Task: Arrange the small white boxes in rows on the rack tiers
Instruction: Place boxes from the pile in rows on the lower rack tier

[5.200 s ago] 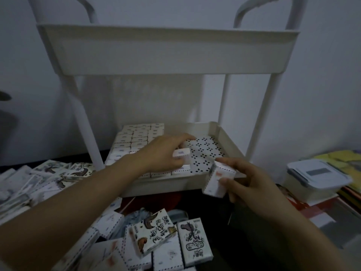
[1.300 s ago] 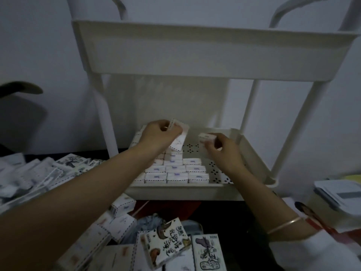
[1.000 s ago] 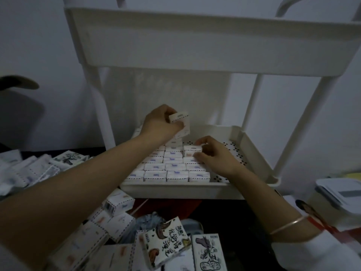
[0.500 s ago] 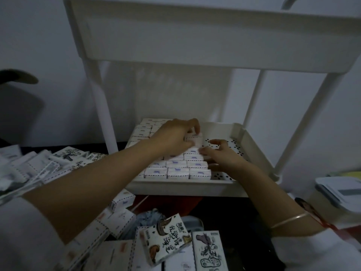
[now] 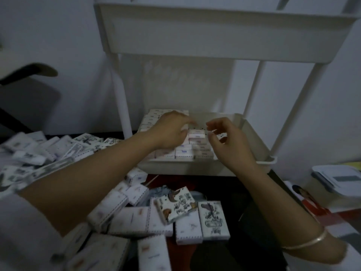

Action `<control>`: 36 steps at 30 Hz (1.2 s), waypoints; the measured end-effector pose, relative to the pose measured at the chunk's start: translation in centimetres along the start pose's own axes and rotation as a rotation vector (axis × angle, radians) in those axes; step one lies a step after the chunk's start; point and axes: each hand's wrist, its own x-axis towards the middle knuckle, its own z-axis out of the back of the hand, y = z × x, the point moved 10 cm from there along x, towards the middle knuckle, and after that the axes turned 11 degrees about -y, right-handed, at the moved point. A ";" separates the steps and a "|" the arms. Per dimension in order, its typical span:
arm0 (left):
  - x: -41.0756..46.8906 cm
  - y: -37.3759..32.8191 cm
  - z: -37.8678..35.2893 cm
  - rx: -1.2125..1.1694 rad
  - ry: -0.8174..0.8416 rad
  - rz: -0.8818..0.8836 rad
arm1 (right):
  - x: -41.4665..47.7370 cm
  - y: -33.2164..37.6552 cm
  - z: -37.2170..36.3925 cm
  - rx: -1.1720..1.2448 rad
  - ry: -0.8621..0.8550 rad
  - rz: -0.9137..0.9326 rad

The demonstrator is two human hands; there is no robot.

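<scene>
Pale wall backed the white rack; on its lower tier one small white box lay crosswise between the hands, nearer the left hand, whose blurred grip I could not tell; the right hand hovered loosely curled, empty.

L hand & forearm bare; pale whitish sleeve bunched up by the elbow. R hand & forearm bare too, w/ thin shiny metal bangle above the wrist, whitish cuff just past it.
</scene>
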 end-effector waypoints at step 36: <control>-27.3 -4.5 8.0 -0.290 0.049 0.385 | -18.5 8.3 -1.6 -0.115 0.564 0.012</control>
